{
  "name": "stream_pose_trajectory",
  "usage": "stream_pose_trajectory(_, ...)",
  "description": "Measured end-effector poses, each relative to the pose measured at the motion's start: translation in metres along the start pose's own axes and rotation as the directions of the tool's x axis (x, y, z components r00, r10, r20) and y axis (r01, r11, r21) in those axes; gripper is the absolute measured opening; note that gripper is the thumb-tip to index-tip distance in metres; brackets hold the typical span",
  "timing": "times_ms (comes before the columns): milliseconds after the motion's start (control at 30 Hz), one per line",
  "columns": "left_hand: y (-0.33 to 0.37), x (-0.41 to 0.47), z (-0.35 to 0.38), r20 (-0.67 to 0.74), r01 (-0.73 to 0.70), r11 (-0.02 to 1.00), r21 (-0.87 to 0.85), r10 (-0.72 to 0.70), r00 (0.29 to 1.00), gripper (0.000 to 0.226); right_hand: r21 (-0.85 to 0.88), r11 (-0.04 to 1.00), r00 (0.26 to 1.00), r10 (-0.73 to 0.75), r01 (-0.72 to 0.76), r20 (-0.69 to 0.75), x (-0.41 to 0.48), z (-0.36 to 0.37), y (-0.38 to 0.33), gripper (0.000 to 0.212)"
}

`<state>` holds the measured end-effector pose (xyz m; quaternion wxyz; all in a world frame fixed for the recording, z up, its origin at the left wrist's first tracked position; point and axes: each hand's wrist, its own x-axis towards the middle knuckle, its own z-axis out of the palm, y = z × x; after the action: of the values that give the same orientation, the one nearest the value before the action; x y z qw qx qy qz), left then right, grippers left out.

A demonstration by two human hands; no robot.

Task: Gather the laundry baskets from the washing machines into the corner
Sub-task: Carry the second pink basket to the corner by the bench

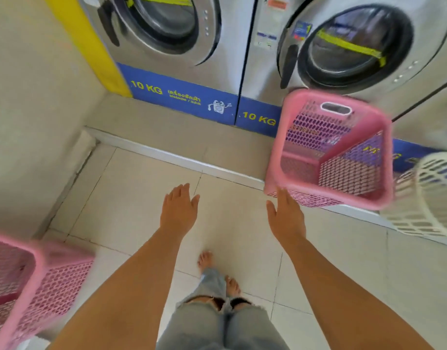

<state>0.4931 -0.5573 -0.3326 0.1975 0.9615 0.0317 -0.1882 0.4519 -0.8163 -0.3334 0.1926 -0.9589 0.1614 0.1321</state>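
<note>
Step in hand, as judged: reaching for the next basket to carry to the corner. Both hands are empty, fingers spread wide and flat, palms down. Left hand hovers over bare floor tile. Right hand has its fingertips at the near left corner of the pink basket; contact cannot be told from blur.

The pink basket stands far right, on the raised ledge in front of the right washing machine. It is rectangular, of rigid plastic, with perforated mesh walls, a thick smooth rim and an oval handle cut-out on the far wall; it appears empty. Just to its right is a white basket, round and slatted, partly cut off. A second pink basket sits near left, by the wall.

Next move calls for both hands closing on the pink basket's rim, then lifting it clear of the ledge and turning left.
</note>
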Motion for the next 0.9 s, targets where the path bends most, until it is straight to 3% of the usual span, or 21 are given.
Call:
stream_pose_trajectory(400,0.155,0.101,0.031,0.049,-0.149,0.989,-0.019,0.150,0.988,0.056,0.198,0.939,0.942,0.309,-0.281,-0.130,0.074,-0.056,0.104,0.054)
stream_pose_trajectory(700,0.266,0.161,0.088,0.081,-0.030,0.995,-0.092,0.038,0.996,0.056,0.180,0.910,0.905,0.400,-0.374,-0.144,0.170,-0.101,0.221,0.055)
stream_pose_trajectory(900,0.301,0.202,0.122,0.081,0.014,0.993,-0.116,-0.004,0.997,0.059,0.152,0.902,0.891,0.426,-0.404,-0.156,0.222,-0.110,0.288,0.061)
